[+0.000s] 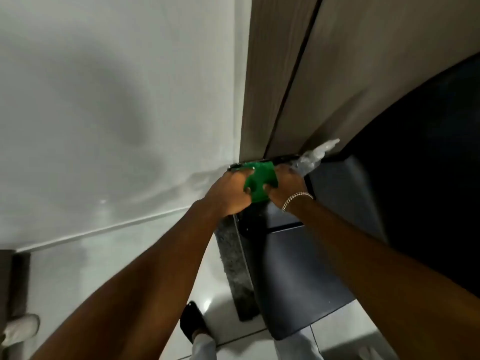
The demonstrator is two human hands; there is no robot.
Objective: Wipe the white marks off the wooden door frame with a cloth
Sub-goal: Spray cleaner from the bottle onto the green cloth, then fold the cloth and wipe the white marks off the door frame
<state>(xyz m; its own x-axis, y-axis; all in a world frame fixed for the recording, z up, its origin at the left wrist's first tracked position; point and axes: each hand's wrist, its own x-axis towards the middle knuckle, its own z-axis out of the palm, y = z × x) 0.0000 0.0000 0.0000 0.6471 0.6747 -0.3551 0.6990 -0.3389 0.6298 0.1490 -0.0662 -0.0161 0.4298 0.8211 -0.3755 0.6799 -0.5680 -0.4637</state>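
1. Our left hand (228,193) is curled closed around the left edge of a green cloth (260,183), with the thumb pressed into its lower part.
2. Our right hand (287,187) is curled closed on the right edge of the same cloth; both hands touch it and sit just beside each other.
3. The right hand also holds a crumpled clear plastic piece (315,155), which sticks up and to the right from the fist; what it is we cannot tell.
4. The cloth sits at the foot of the wooden door frame (262,79), where the frame meets the white wall (117,100). Whether it presses on the wood, we cannot tell.
5. Counted: two hands, one cloth, one plastic piece, one chain bracelet (296,200) on the right wrist.
6. One dark seam runs up the frame, splitting it into two wooden faces.
7. Below the hands lie one speckled stone strip (233,268) and one dark grey panel (298,276), touching along their length.
8. One black shoe (191,322) stands on the white tiled floor (337,331).
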